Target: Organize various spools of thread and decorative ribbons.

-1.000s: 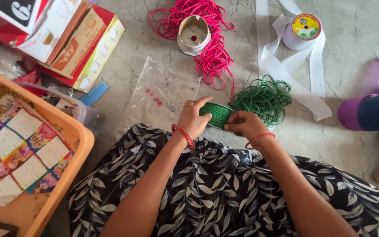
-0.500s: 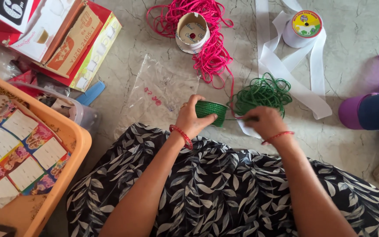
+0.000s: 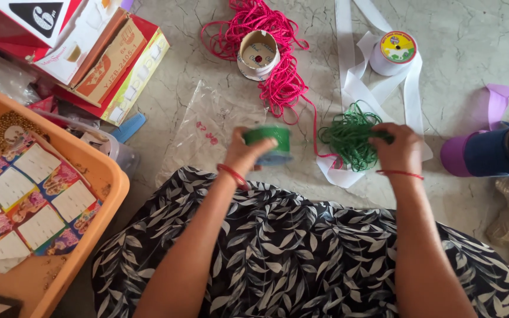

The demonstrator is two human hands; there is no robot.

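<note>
Green spool (image 3: 268, 140): grasped in left hand (image 3: 244, 154), raised over the lap, blurred.
Right hand (image 3: 397, 148): fingers pinched on loose green cord (image 3: 349, 138) lying on the floor.
Floor (image 3: 466, 65): pale marbled stone.
Far: pink cord (image 3: 278, 82), white ribbon roll (image 3: 391, 53).
Left: orange tray (image 3: 104, 176).

Looks like I'm crafting at home: sitting on a marble floor (image 3: 478, 53), ribbon spools (image 3: 393, 53) and cardboard boxes (image 3: 98, 56) scattered around.
</note>
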